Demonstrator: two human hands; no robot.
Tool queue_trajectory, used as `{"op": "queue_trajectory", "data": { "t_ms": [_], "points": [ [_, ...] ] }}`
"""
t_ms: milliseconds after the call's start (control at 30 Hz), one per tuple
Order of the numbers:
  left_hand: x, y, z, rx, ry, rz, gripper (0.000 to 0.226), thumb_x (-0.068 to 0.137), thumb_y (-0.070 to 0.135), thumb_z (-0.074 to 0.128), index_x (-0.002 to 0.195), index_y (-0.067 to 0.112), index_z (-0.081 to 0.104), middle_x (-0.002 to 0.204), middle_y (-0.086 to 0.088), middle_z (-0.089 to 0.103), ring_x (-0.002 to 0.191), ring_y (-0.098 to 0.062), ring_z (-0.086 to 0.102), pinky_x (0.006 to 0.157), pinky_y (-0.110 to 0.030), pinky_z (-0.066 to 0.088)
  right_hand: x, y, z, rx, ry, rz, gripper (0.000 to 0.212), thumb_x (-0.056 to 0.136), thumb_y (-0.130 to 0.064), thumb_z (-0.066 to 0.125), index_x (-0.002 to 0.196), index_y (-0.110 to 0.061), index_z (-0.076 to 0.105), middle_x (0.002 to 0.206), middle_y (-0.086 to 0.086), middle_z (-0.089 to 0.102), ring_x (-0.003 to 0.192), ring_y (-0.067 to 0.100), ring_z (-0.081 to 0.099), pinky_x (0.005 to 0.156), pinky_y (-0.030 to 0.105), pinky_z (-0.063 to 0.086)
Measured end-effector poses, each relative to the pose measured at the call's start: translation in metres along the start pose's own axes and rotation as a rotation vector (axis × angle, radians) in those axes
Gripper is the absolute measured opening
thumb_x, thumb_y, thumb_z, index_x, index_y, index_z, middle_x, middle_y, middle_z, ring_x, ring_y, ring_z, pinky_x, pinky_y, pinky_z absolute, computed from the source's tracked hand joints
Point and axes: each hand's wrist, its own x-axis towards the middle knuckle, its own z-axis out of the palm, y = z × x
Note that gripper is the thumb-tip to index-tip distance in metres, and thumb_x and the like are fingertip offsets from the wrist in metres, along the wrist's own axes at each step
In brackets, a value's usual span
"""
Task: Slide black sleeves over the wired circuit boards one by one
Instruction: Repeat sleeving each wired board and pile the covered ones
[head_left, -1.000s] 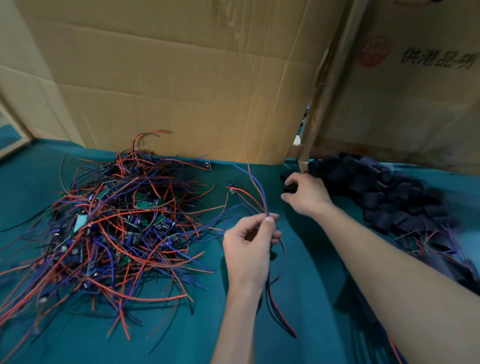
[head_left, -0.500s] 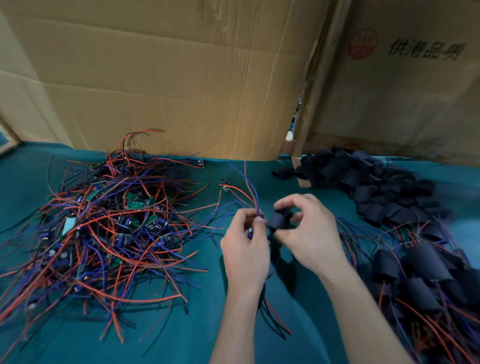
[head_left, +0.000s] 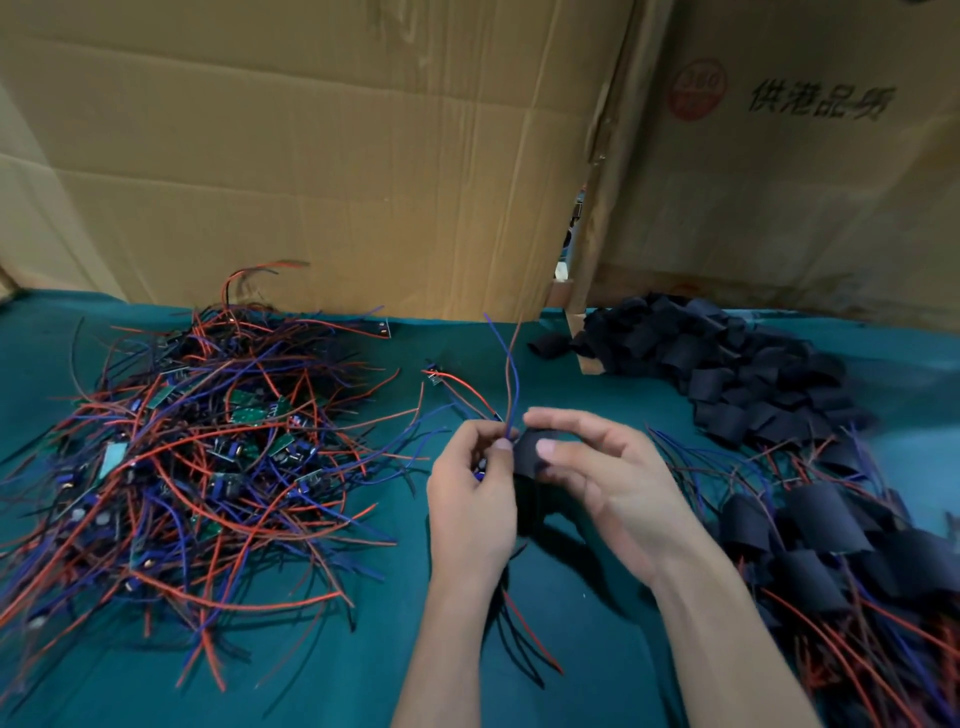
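Two cardboard boxes (head_left: 322, 156) are standing along the far edge, the right one (head_left: 800, 171) bearing printed characters and a red round mark. A teal cloth-covered table (head_left: 571, 649) is running beneath everything. On the left a big tangled heap of wired circuit boards (head_left: 197, 457) is lying, red, blue and black leads sprawling out, small green boards showing through. On the far right a pile of loose black sleeves (head_left: 727, 374) is sitting against the box; nearer on the right, a heap of already sleeved boards (head_left: 841, 561) is lying with wires trailing. One stray board (head_left: 435, 378) is lying alone between the big heap and the hands. At centre, the left hand (head_left: 470, 499) is pinching one wired board, the board itself mostly hidden in the fingers, its red and blue wires (head_left: 511, 374) sticking up toward the far side and other leads hanging down below the wrist. The right hand (head_left: 608, 478) is pinching a single black sleeve (head_left: 527, 452) between thumb and curled fingers, the sleeve touching the left fingertips, right at the gripped board. Whether the board is entering the sleeve cannot be told.
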Motion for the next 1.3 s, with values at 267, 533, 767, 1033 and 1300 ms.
{"op": "queue_trajectory", "data": {
  "t_ms": [267,533,767,1033,1300],
  "points": [
    [-0.001,-0.002,0.0,0.013,-0.018,0.07,0.013,0.088,0.019,0.054,0.085,0.028,0.063,0.07,0.01,0.064,0.063,-0.012,0.052,0.064,-0.036,0.045,-0.002,-0.001,0.001,-0.031,-0.014,-0.048,0.044,0.071,-0.008,0.086,0.112,-0.009,0.071,0.113,0.018,0.075,0.1,0.027,0.071,0.084,0.033,0.058],
    [-0.004,-0.006,0.003,0.161,0.007,0.109,0.019,0.096,0.008,0.056,0.092,0.027,0.059,0.064,0.014,0.061,0.056,-0.009,0.052,0.054,-0.025,0.041,-0.003,-0.004,-0.002,-0.05,0.045,0.001,0.05,0.059,-0.016,0.088,0.102,-0.009,0.065,0.099,0.02,0.077,0.08,0.027,0.072,0.075,0.032,0.061],
    [-0.007,-0.004,0.003,0.144,-0.116,0.099,0.036,0.095,0.003,0.054,0.097,0.037,0.068,0.073,0.013,0.07,0.055,-0.013,0.054,0.054,-0.022,0.043,0.001,-0.019,-0.023,0.148,0.461,-0.175,0.024,0.072,-0.003,0.08,0.092,-0.011,0.072,0.082,0.005,0.077,0.073,0.017,0.073,0.063,0.024,0.059],
    [-0.009,-0.002,0.003,0.131,-0.197,0.067,0.041,0.091,-0.002,0.054,0.091,0.034,0.073,0.074,0.018,0.07,0.069,0.003,0.064,0.063,-0.009,0.042,0.003,-0.034,-0.041,0.315,0.745,-0.363,0.019,0.089,0.005,0.072,0.085,-0.012,0.063,0.072,0.003,0.072,0.081,0.023,0.072,0.073,0.032,0.061],
    [-0.008,-0.006,0.005,0.101,-0.156,0.007,0.041,0.092,0.003,0.054,0.09,0.04,0.071,0.073,0.011,0.071,0.053,-0.007,0.055,0.055,-0.024,0.043,-0.001,-0.046,-0.034,0.239,0.764,-0.496,0.022,0.086,0.003,0.075,0.08,-0.014,0.064,0.074,0.006,0.071,0.086,0.03,0.07,0.074,0.036,0.061]
  ]
}}
